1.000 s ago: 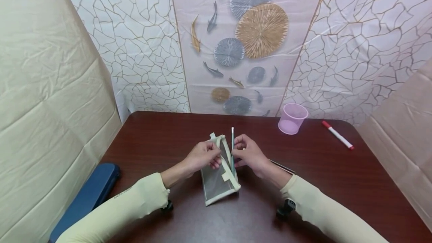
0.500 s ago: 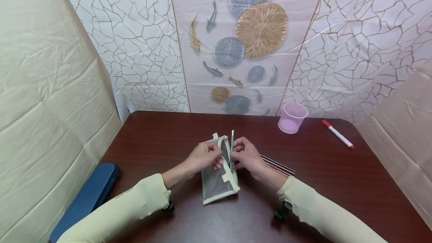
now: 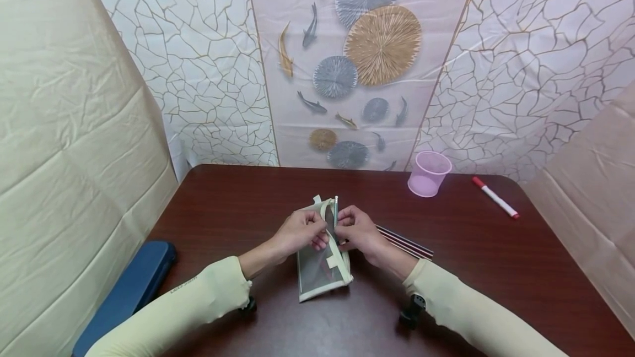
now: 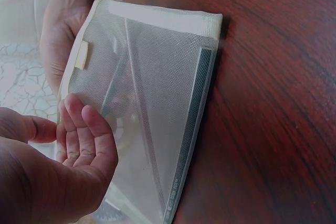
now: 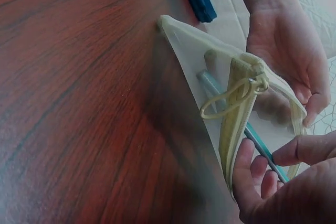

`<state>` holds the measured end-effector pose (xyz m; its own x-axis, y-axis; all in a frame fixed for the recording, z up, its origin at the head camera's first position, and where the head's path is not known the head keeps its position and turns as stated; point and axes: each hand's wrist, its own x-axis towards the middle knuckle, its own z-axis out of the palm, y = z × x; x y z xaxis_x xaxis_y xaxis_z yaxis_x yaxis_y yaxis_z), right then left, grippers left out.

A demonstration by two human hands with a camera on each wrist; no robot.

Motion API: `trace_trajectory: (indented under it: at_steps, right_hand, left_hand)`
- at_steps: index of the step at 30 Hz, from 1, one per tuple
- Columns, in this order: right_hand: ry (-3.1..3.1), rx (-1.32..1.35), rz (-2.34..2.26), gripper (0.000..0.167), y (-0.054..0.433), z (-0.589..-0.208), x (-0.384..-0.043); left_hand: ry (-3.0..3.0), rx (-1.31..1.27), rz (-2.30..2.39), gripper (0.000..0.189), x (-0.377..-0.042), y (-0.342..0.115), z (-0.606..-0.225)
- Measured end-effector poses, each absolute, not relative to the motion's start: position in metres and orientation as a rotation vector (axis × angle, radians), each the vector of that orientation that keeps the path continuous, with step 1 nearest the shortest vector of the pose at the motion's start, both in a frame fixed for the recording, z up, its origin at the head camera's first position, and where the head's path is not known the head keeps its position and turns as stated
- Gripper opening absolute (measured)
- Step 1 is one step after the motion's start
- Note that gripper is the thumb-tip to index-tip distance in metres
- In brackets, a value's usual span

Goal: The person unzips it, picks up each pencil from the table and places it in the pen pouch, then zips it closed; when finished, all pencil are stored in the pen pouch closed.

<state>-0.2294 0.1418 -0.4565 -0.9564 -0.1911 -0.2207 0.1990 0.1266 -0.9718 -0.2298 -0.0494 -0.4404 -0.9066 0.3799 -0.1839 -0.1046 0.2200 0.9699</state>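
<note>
I see the dark wooden table (image 3: pixel 238 203) with the mesh pouch (image 3: pixel 319 274) standing near its middle, open mouth up, between both hands. Against the 2 earlier head views the pouch has hardly shifted, but the teal pen (image 3: pixel 335 209) has sunk: 1 second ago a long length stood above the rim, and now only a short tip shows. In the right wrist view its barrel (image 5: pixel 220 95) runs down inside the mesh. I judge the pen to be nearly stowed, with only the last stretch left to go in.

My left hand (image 3: pixel 297 230) has its fingers curled on the pouch's near rim, holding the mouth apart. My right hand (image 3: pixel 358 230) pinches the pen just above the opening, thumb and fingers closed on it.

Behind the right wrist, 1 bundle of dark pencils (image 3: pixel 404 242) lies on the wood, more exposed than before. Farther back stand a pink cup (image 3: pixel 429 174) and a red-capped marker (image 3: pixel 495 198).
</note>
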Motion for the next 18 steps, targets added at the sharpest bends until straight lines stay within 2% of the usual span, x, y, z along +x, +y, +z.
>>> trace_trajectory:
  at_steps: [12,18]
  right_hand:
    - [2.12,-0.044,-1.851,0.038,0.1378,-0.4581,-0.23]
    - [2.107,-0.073,-1.778,0.031,0.1367,-0.4562,-0.2319]
  left_hand:
    - [2.147,0.255,1.731,0.013,-0.2298,-0.0474,-0.4436]
    - [2.136,0.272,1.733,0.012,-0.2285,-0.0477,-0.4428]
